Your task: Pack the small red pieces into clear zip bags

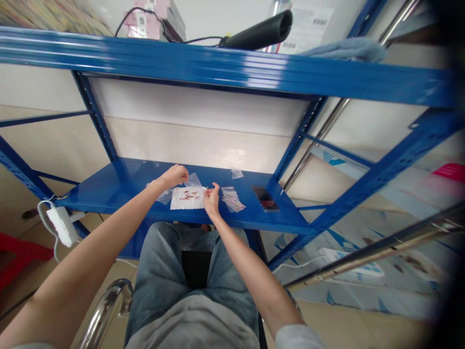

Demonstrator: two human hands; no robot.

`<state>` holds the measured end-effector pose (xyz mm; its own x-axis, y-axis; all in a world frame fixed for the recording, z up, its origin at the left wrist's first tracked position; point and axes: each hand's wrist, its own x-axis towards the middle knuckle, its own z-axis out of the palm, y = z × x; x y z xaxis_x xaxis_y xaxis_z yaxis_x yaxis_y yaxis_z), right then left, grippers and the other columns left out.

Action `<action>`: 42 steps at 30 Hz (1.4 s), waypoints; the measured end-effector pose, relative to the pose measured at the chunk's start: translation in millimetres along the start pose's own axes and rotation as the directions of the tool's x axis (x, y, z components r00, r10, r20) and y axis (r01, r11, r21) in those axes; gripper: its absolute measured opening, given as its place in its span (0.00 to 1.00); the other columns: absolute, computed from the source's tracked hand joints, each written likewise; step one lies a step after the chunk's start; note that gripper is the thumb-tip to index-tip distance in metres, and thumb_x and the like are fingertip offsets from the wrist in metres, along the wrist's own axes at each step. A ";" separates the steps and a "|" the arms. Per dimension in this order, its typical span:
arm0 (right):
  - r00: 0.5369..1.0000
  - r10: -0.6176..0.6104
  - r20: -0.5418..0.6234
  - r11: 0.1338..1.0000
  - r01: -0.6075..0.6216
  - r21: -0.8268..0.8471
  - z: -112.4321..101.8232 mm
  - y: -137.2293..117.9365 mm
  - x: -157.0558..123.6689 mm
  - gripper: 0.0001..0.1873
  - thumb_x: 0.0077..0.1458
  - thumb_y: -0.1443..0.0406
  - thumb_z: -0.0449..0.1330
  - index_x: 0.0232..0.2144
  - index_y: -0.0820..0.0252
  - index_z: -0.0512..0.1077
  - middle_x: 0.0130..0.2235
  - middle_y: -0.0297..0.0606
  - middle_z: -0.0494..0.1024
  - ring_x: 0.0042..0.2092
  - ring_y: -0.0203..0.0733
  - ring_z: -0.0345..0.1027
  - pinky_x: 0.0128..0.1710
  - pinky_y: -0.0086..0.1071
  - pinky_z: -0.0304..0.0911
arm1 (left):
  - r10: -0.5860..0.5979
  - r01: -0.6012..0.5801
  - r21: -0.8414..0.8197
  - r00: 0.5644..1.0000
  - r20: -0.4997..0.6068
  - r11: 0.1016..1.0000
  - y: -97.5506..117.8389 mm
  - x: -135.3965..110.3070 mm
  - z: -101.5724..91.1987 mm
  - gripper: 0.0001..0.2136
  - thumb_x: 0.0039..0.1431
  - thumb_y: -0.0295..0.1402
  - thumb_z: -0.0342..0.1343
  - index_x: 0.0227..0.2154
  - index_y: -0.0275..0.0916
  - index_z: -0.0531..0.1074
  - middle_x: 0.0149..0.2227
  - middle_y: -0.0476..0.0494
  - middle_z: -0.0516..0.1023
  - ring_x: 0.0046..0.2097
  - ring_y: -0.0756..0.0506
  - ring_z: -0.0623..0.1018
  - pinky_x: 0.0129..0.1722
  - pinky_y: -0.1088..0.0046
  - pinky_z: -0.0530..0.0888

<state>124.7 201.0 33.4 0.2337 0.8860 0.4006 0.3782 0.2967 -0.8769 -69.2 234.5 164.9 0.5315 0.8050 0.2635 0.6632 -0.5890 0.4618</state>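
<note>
A white sheet (176, 199) lies on the blue shelf in front of me, with several small reddish-brown pieces (191, 195) spread on its middle. My left hand (176, 175) is closed just above and behind the sheet's left part, its fingertips pinched; whatever they hold is too small to make out. Beside it lies a clear plastic bag (193, 180). At the sheet's right edge is my right hand (211, 198), fingers bent together near the thumb; I cannot make out what is between them. Another clear bag (165, 196) lies partly under the sheet's left side.
To the right lie a clear bag with small pink and yellowish pieces (232, 199), a small clear bag (237, 173) and a blurred dark object (265, 198). A blue upper shelf beam (218, 70) crosses above. A white power strip (62, 225) hangs at the left.
</note>
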 end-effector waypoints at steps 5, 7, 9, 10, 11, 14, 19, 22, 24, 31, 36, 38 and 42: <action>0.997 -0.062 0.042 0.996 0.064 -0.057 1.0 6.4 -3.9 0.33 0.48 0.76 0.48 0.58 0.64 0.51 0.37 0.39 0.72 0.39 0.42 0.69 0.46 0.35 0.63 | 0.058 -0.061 0.058 0.997 0.054 0.996 -0.7 14.8 7.6 0.06 0.43 0.22 0.57 0.17 0.37 0.72 0.17 0.49 0.72 0.23 0.50 0.70 0.28 0.76 0.63; 0.998 -0.057 0.042 0.995 0.060 -0.075 2.1 7.2 -3.6 0.33 0.48 0.76 0.48 0.58 0.63 0.51 0.36 0.38 0.72 0.39 0.42 0.69 0.46 0.36 0.63 | 0.074 -0.078 0.072 0.996 0.051 0.994 -1.1 17.8 10.8 0.06 0.43 0.21 0.57 0.17 0.37 0.72 0.20 0.47 0.73 0.27 0.49 0.72 0.31 0.75 0.64; 0.998 -0.055 0.042 0.995 0.059 -0.077 3.2 8.4 -3.1 0.32 0.48 0.75 0.48 0.57 0.63 0.52 0.36 0.38 0.72 0.38 0.42 0.69 0.45 0.35 0.63 | 0.084 -0.088 0.088 0.995 0.045 0.992 -0.8 20.0 12.5 0.06 0.44 0.21 0.58 0.18 0.37 0.72 0.22 0.45 0.74 0.30 0.47 0.74 0.34 0.74 0.65; 0.998 -0.057 0.040 0.996 0.059 -0.074 3.6 9.1 -2.9 0.32 0.48 0.75 0.48 0.57 0.63 0.52 0.36 0.38 0.72 0.38 0.42 0.69 0.45 0.35 0.63 | 0.087 -0.091 0.098 0.995 0.044 0.991 -0.4 20.9 13.0 0.06 0.45 0.21 0.58 0.19 0.37 0.72 0.23 0.45 0.74 0.31 0.47 0.74 0.36 0.74 0.66; 0.997 -0.060 0.040 0.996 0.063 -0.069 3.8 9.8 -2.8 0.31 0.48 0.75 0.48 0.57 0.63 0.52 0.36 0.38 0.72 0.38 0.42 0.69 0.44 0.35 0.63 | 0.089 -0.093 0.108 0.995 0.045 0.990 0.3 21.7 13.3 0.06 0.46 0.22 0.58 0.19 0.37 0.72 0.23 0.44 0.74 0.32 0.46 0.74 0.36 0.74 0.66; 0.997 -0.065 0.046 0.996 0.068 -0.055 4.0 11.0 -3.1 0.30 0.49 0.75 0.49 0.56 0.63 0.54 0.35 0.38 0.72 0.37 0.42 0.69 0.43 0.34 0.64 | 0.092 -0.099 0.147 0.994 0.055 0.984 2.0 23.2 14.3 0.06 0.50 0.25 0.58 0.20 0.37 0.72 0.23 0.44 0.74 0.34 0.45 0.75 0.37 0.74 0.66; 0.998 -0.053 0.036 0.998 0.055 -0.042 4.6 10.7 -2.9 0.28 0.49 0.74 0.49 0.54 0.61 0.56 0.34 0.37 0.72 0.36 0.42 0.70 0.42 0.34 0.64 | 0.091 -0.108 0.221 0.992 0.085 0.969 0.4 22.1 17.4 0.05 0.53 0.27 0.57 0.24 0.37 0.74 0.27 0.43 0.76 0.37 0.45 0.75 0.39 0.74 0.67; 0.999 -0.048 0.026 0.998 0.049 -0.037 4.9 10.6 -2.7 0.27 0.48 0.73 0.49 0.53 0.61 0.57 0.34 0.36 0.72 0.36 0.43 0.70 0.41 0.35 0.64 | 0.081 -0.106 0.264 0.991 0.107 0.959 -1.5 21.5 19.0 0.05 0.53 0.26 0.56 0.25 0.37 0.75 0.28 0.43 0.77 0.38 0.46 0.75 0.39 0.74 0.67; 0.999 -0.049 0.022 0.998 0.050 -0.034 4.9 10.6 -3.0 0.26 0.49 0.73 0.50 0.52 0.61 0.58 0.34 0.36 0.73 0.36 0.43 0.70 0.41 0.35 0.65 | 0.071 -0.104 0.288 0.990 0.121 0.952 -1.9 22.3 19.5 0.05 0.53 0.25 0.56 0.25 0.36 0.75 0.29 0.43 0.78 0.38 0.45 0.76 0.39 0.74 0.67; 0.998 -0.067 0.012 0.997 0.068 -0.045 4.4 11.4 -3.4 0.24 0.51 0.71 0.50 0.52 0.61 0.59 0.34 0.37 0.73 0.35 0.44 0.70 0.40 0.35 0.65 | 0.026 -0.073 0.332 0.989 0.144 0.941 -1.2 29.8 18.7 0.05 0.51 0.24 0.58 0.31 0.36 0.78 0.33 0.39 0.80 0.38 0.44 0.76 0.38 0.73 0.67; 0.997 -0.076 0.026 0.996 0.077 -0.047 3.6 9.9 -3.0 0.25 0.51 0.72 0.50 0.53 0.61 0.59 0.33 0.38 0.73 0.35 0.44 0.70 0.41 0.35 0.65 | 0.000 -0.045 0.318 0.990 0.142 0.947 -2.2 31.1 18.1 0.06 0.52 0.26 0.58 0.31 0.38 0.79 0.34 0.40 0.81 0.38 0.44 0.77 0.37 0.74 0.66; 0.997 -0.077 0.029 0.996 0.078 -0.048 3.2 9.4 -3.0 0.25 0.50 0.72 0.50 0.53 0.61 0.59 0.34 0.38 0.74 0.36 0.44 0.70 0.41 0.35 0.65 | -0.003 -0.039 0.308 0.991 0.135 0.951 -2.1 30.2 18.1 0.05 0.51 0.26 0.58 0.28 0.38 0.79 0.33 0.40 0.81 0.38 0.44 0.77 0.38 0.73 0.66; 0.996 -0.078 0.032 0.996 0.079 -0.049 2.5 9.8 -3.1 0.26 0.49 0.72 0.50 0.53 0.61 0.59 0.34 0.38 0.74 0.36 0.44 0.71 0.42 0.36 0.65 | -0.005 -0.024 0.287 0.995 0.101 0.958 -1.4 28.5 15.8 0.05 0.49 0.26 0.58 0.26 0.38 0.79 0.31 0.41 0.81 0.38 0.43 0.77 0.38 0.73 0.66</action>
<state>125.4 202.0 22.8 0.1746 0.8713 0.4586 0.4391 0.3479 -0.8283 -46.6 257.2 158.4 0.5786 0.7968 0.1744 0.7733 -0.6038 0.1932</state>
